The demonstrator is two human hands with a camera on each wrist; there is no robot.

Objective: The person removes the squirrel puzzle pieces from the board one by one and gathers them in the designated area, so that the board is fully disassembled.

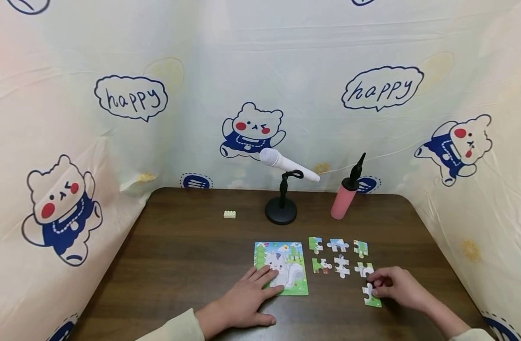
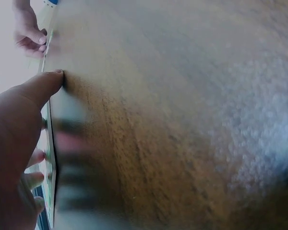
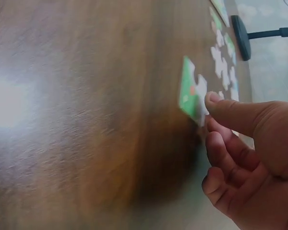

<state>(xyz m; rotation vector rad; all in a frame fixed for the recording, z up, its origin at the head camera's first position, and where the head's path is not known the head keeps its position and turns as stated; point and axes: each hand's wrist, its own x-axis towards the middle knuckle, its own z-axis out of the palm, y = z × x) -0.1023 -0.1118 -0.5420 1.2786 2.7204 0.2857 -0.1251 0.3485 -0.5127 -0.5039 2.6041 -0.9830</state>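
My left hand (image 1: 246,298) rests with spread, straight fingers on the lower left of a square jigsaw board (image 1: 300,284) picturing a white squirrel. Its thumb lies on the table in the left wrist view. To the right, my right hand (image 1: 398,286) pinches a green-and-white jigsaw piece (image 1: 373,301) by its edge with thumb and forefinger. This piece (image 3: 186,91) shows its green side in the right wrist view, and the fingers partly cover it. Just beyond the hand lies another jigsaw piece (image 1: 363,269). More loose pieces (image 1: 341,266) are spread beside the board.
A white microphone (image 1: 287,164) sits on a black stand (image 1: 281,211) at the back. Right of it stands a pink pump (image 1: 343,201) with a black nozzle. A small cream block (image 1: 229,214) lies back left. A printed cloth (image 1: 192,128) surrounds the brown table (image 1: 179,255).
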